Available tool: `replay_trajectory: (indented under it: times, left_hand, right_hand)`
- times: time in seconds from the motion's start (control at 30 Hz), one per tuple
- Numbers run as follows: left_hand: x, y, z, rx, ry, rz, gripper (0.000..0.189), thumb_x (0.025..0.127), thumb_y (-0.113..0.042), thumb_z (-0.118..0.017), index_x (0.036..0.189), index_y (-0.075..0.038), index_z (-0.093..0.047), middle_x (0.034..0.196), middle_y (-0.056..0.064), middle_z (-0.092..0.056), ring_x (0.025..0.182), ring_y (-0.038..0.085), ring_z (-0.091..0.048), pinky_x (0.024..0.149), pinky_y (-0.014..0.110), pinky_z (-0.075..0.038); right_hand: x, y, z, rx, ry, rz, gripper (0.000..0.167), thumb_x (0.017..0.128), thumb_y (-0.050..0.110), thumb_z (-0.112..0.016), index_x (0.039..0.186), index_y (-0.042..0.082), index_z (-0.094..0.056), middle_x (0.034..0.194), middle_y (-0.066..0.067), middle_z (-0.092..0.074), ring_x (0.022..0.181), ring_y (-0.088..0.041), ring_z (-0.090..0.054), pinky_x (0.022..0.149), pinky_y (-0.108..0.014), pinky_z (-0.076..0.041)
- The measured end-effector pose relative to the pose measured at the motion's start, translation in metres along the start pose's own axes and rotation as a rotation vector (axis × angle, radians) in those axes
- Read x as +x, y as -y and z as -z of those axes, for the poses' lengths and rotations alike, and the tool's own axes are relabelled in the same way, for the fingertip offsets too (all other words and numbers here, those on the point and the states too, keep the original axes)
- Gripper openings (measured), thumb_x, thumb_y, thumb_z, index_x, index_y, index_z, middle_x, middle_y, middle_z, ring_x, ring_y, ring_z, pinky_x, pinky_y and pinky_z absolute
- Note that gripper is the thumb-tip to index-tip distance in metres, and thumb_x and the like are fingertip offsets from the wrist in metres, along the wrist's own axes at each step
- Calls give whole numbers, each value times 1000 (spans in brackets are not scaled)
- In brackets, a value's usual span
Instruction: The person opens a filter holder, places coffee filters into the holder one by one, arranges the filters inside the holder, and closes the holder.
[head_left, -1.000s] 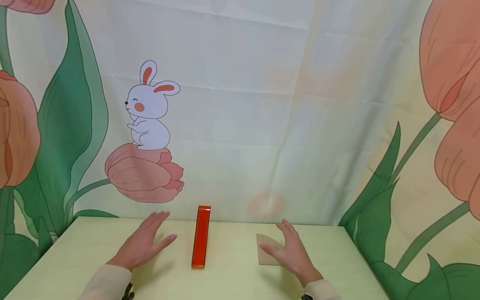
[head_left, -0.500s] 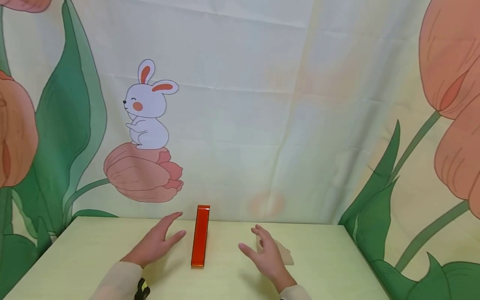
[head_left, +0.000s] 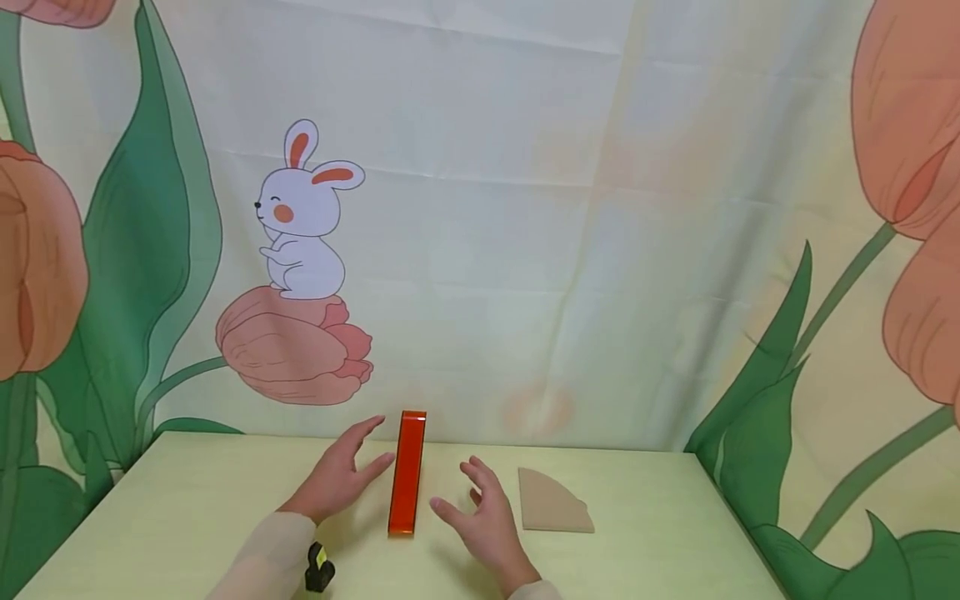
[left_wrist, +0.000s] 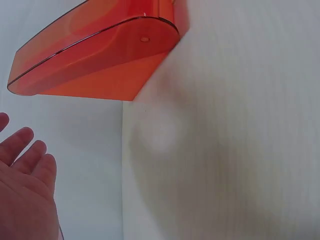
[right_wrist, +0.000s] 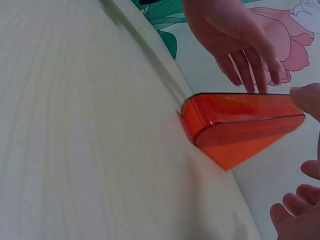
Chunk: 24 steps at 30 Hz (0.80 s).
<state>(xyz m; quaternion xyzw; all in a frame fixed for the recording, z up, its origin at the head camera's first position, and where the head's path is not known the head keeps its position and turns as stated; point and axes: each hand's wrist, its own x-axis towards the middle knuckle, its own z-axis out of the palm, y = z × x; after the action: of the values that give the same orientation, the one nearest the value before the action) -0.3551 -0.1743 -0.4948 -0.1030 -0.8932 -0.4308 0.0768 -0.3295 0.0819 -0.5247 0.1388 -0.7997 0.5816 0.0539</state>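
A narrow, translucent red-orange plastic case with rounded corners stands upright on the table. From the side, in the left wrist view, the case shows a wedge-like wall. My left hand is just left of it, thumb and fingers spread apart, fingertips close to its side. To its right, my right hand hovers over the table with loosely bent fingers and nothing in them. A flat tan fan-shaped piece, resembling a paper coffee filter, lies farther right.
The pale wood-grain table ends at a fabric backdrop printed with tulips and a rabbit, hanging right behind it. A black and yellow wrist strap sits below my left sleeve.
My left hand has moved right, up to the case. My right hand has moved left from over the tan piece, which now shows whole. The case stands as before.
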Motion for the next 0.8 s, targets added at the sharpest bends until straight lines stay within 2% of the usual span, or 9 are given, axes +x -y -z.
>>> replay_trajectory:
  times: [0.17,0.5,0.8]
  left_hand:
    - [9,-3,-4,-78,23,12,83,97,-50,-67,162,-18,-28,167,12,-33,153,40,-31,121,60,-32]
    - [28,-10,-11,-160,85,66,90,93,-54,-70,162,-18,-26,165,15,-35,152,42,-32,121,58,-33]
    - [41,-9,-15,-304,149,96,86,93,-51,-72,160,-15,-31,162,18,-40,151,45,-33,120,61,-33]
  right_hand:
    - [0,2,-20,-1,-32,-5,75,85,33,-85,143,-1,-52,159,-18,-42,143,-42,-45,114,-56,-42]
    - [5,9,-59,20,-125,-114,76,81,34,-88,141,1,-55,144,-18,-59,132,-43,-56,109,-52,-49]
    - [6,12,-77,17,-182,-173,75,79,34,-90,139,3,-58,141,-18,-62,125,-40,-63,104,-51,-53]
